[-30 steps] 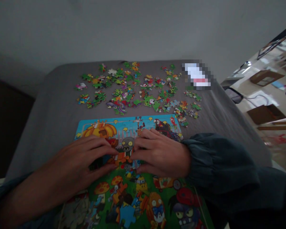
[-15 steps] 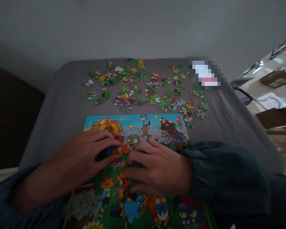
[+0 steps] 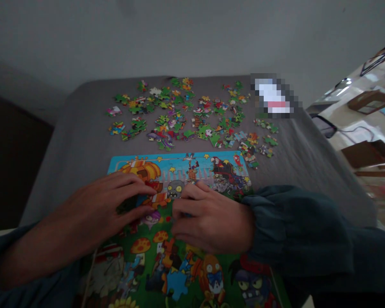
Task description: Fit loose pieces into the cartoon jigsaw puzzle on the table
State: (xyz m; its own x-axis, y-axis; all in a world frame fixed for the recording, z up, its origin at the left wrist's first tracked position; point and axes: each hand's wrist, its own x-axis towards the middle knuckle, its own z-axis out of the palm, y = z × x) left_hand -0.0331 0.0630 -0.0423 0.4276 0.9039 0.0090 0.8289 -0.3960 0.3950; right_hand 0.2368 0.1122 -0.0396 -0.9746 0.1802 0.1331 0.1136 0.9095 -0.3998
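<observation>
A cartoon jigsaw puzzle (image 3: 208,159), partly assembled, lies in front of me with its blue upper rows joined. My left hand (image 3: 122,203) rests over its left side, thumb and fingers apart. Their tips touch the board beside an orange-and-white puzzle piece (image 3: 160,199). Close to the right of it, my right hand (image 3: 211,218) is closed, fingers curled down at the middle of the puzzle. Whatever those fingers pinch is hidden. Nearer to me, a loose light-blue piece (image 3: 177,283) and an orange piece (image 3: 170,252) lie on the green printed surface.
Many loose puzzle pieces (image 3: 170,102) are spread across the grey cloth-covered table (image 3: 80,128) beyond the puzzle. A blurred-out phone-like object (image 3: 272,96) lies at the back right. Past the right edge are cardboard boxes (image 3: 368,156) and a cable. A wall stands behind.
The whole view has shifted slightly, moving the scene left. My right hand's fingers have drawn closer together, slightly away from the left hand. My left hand keeps nearly the same pose.
</observation>
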